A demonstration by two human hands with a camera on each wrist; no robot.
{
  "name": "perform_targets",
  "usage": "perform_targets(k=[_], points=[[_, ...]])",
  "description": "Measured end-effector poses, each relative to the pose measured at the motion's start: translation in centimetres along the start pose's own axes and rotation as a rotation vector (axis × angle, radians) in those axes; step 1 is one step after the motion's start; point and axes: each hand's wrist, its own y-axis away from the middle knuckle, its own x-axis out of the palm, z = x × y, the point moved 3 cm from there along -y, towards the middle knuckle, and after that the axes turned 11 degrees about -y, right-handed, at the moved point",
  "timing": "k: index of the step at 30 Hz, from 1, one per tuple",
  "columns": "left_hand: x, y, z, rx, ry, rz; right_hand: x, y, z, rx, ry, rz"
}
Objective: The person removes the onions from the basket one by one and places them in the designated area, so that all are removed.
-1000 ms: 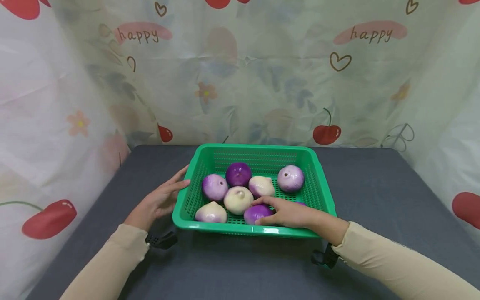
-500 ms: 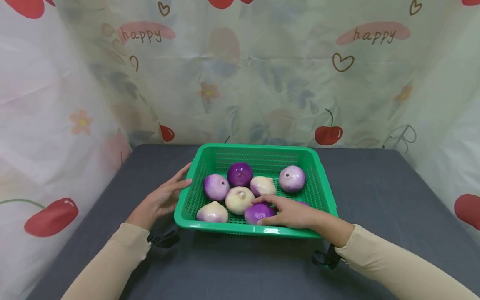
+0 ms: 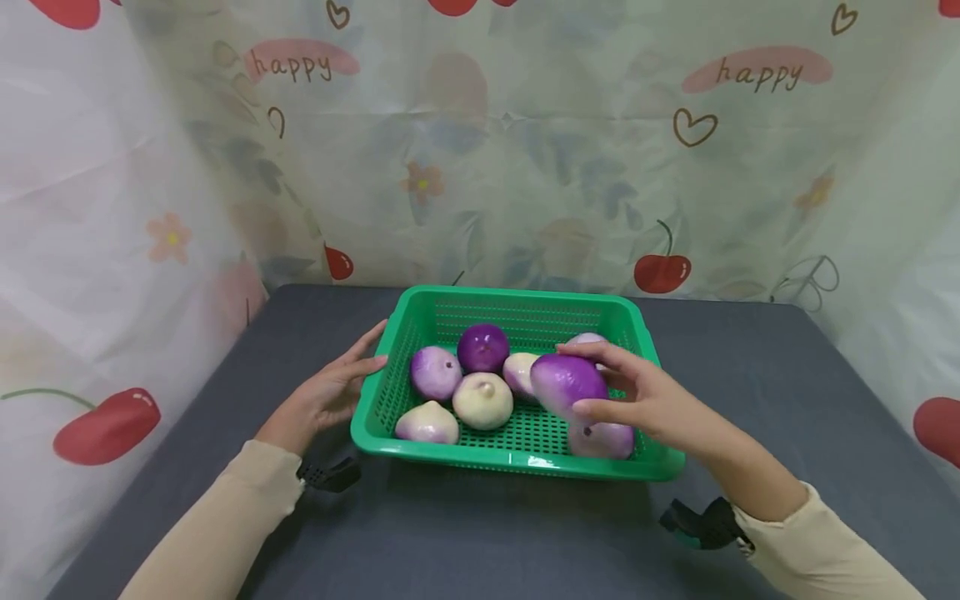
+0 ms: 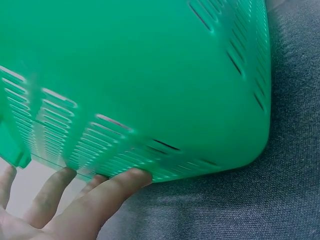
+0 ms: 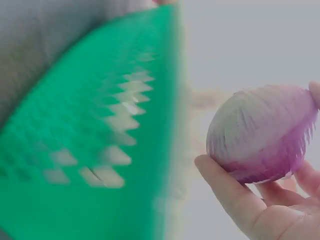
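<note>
My right hand (image 3: 645, 396) holds a purple onion (image 3: 567, 383) above the right part of the green basket (image 3: 517, 460), thumb and fingers around it. The right wrist view shows the same onion (image 5: 262, 132) between thumb and fingertips of the hand (image 5: 270, 210). In the basket lie several other onions, among them a dark purple one (image 3: 483, 348), a white one (image 3: 483, 402) and a pale purple one (image 3: 602, 440). My left hand (image 3: 322, 396) touches the basket's left side with extended fingers; the left wrist view shows these fingertips (image 4: 135, 176) against the slotted wall (image 4: 165, 100).
The basket stands on a dark grey table (image 3: 465, 533). Behind and beside the table hangs a pale curtain (image 3: 525, 167) printed with cherries, flowers and hearts. A black wrist strap (image 3: 701, 523) is on the right wrist, another (image 3: 330, 475) on the left.
The right hand has lifted the purple onion from the basket's front and moved it up and to the right. A pale purple onion at the front right is now uncovered. The left hand stays at the basket.
</note>
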Motion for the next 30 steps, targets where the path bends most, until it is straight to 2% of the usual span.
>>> perform_targets(k=[6,11,15,19,23,30], points=[[0.0,0.0,-0.1,0.01,0.005,0.01,-3.7,3.1,2.5,-0.146,0.015,-0.143],[0.0,0.0,-0.1,0.017,0.011,0.019,-6.7,5.1,2.8,-0.215,0.012,-0.28],[0.1,0.0,-0.1,0.017,0.01,0.021,-8.7,6.1,2.2,-0.188,0.053,-0.409],[0.1,0.0,-0.1,0.014,0.013,0.018,-10.1,6.4,1.2,-0.112,0.165,-0.516],[0.0,0.0,-0.1,0.011,0.008,0.011,-11.3,6.4,-0.2,-0.056,0.201,-0.571],[-0.1,-0.1,0.0,0.016,-0.004,0.011,-12.8,5.3,-3.3,0.053,0.283,-0.609]])
